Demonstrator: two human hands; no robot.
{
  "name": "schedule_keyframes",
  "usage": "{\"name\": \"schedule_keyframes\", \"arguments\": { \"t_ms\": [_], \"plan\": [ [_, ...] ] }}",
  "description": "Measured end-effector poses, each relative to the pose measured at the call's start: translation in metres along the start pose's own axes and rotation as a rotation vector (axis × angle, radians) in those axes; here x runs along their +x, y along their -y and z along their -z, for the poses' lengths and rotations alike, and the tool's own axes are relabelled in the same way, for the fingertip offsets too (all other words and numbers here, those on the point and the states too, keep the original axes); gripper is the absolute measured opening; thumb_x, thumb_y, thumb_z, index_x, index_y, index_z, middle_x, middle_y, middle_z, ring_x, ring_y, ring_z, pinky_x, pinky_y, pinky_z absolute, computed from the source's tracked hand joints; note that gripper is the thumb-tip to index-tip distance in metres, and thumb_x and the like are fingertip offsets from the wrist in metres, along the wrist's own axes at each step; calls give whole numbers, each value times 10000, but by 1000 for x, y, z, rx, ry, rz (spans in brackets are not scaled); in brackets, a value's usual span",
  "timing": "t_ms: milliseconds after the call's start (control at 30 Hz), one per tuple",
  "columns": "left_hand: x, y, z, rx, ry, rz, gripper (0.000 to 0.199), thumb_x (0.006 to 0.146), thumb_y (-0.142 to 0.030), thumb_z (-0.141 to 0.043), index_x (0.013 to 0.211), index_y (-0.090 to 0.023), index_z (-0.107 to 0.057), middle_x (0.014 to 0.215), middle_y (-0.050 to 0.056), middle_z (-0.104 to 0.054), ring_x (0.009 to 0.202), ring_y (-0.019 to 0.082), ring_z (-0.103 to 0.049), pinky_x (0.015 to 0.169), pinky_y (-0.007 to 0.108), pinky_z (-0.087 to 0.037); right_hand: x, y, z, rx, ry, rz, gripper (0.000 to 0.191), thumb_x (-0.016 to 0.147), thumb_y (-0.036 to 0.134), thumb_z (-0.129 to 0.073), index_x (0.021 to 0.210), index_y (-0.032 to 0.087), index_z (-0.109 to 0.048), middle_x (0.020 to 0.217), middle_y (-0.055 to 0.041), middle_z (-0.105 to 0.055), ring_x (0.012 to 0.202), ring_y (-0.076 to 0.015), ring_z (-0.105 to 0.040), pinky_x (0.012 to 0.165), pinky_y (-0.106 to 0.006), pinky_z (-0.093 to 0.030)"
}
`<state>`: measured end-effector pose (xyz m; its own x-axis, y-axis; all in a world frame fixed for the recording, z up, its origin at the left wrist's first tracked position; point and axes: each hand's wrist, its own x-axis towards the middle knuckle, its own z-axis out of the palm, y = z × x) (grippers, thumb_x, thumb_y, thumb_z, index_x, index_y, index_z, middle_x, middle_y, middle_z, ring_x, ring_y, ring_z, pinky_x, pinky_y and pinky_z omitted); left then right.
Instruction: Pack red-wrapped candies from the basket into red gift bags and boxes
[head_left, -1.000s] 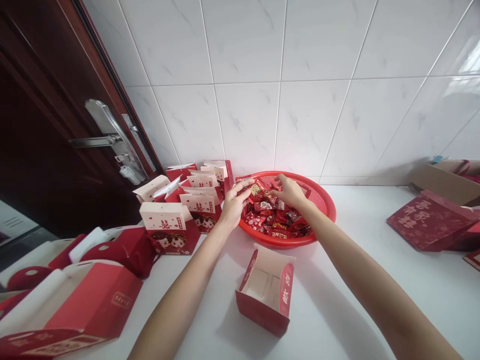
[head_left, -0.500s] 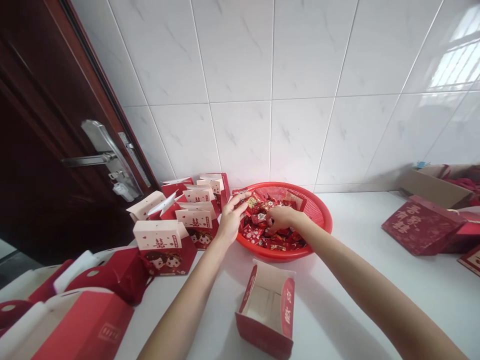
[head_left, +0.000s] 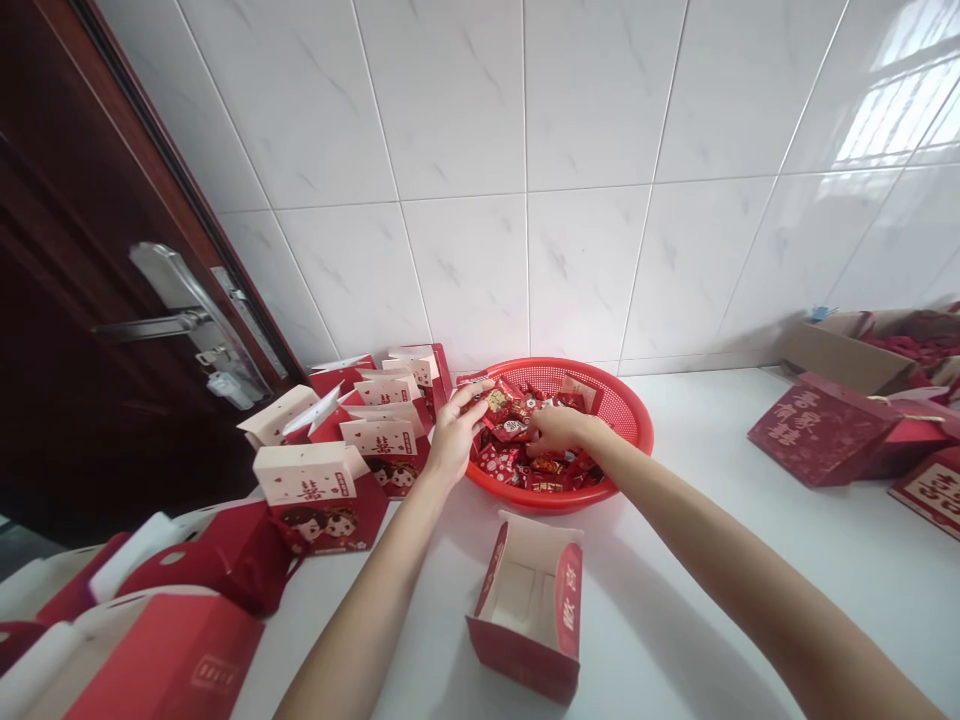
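Observation:
A red plastic basket [head_left: 637,420] stands near the tiled wall, partly filled with red-wrapped candies [head_left: 501,460]. My left hand [head_left: 456,432] is at the basket's left side, its fingers bent around a red candy packet near the rim. My right hand [head_left: 553,430] reaches into the candies with fingertips pointing down; what they pinch, if anything, is hidden. In front of the basket lies an open red box [head_left: 525,640], its pale inside showing no contents.
Several red and cream printed boxes [head_left: 322,515] stand left of the basket, with larger red boxes [head_left: 169,660] at the lower left. A maroon box [head_left: 817,430] and a brown carton [head_left: 844,355] sit at the right. A dark door [head_left: 60,300] is at the left.
The view has shifted slightly, so most things appear a little further left. Both hands remain at the basket, with little change in their pose.

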<state>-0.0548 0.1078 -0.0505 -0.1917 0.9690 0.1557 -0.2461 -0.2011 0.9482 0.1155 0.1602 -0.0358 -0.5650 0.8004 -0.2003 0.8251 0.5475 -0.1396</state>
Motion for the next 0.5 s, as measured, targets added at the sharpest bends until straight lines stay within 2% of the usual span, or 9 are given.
{"name": "schedule_keyframes", "arguments": {
  "t_ms": [67,133,300,500],
  "plan": [
    [0,0,0,1,-3,1,365,583,-305,-832,944,-258,-801,1169,17,-738,1027,187,-635,783,237,-482,3,-6,2,76,-52,1,117,838,244,-671,770,175,-736,841,-102,-734,834,-262,-682,686,-302,-451],
    [1,0,0,5,0,0,371,589,-304,-831,956,-255,-799,1198,23,-737,1069,204,-639,801,250,-489,4,-13,4,174,-125,8,162,849,202,-615,723,172,-712,778,-81,-711,785,-229,-654,670,-290,-425],
    [2,2,2,21,10,-13,378,630,-300,-823,1005,-256,-796,1248,33,-731,1147,236,-641,828,273,-507,-7,-28,10,489,-343,30,297,869,320,-553,606,186,-587,633,-17,-601,669,-169,-571,625,-275,-393],
    [3,7,5,33,12,-66,418,688,-295,-800,1104,-270,-777,1320,36,-705,1202,258,-638,914,330,-547,-32,-30,9,853,-556,80,317,876,437,-438,704,196,-549,739,-24,-618,713,-159,-576,678,-278,-446]
  ]
}}
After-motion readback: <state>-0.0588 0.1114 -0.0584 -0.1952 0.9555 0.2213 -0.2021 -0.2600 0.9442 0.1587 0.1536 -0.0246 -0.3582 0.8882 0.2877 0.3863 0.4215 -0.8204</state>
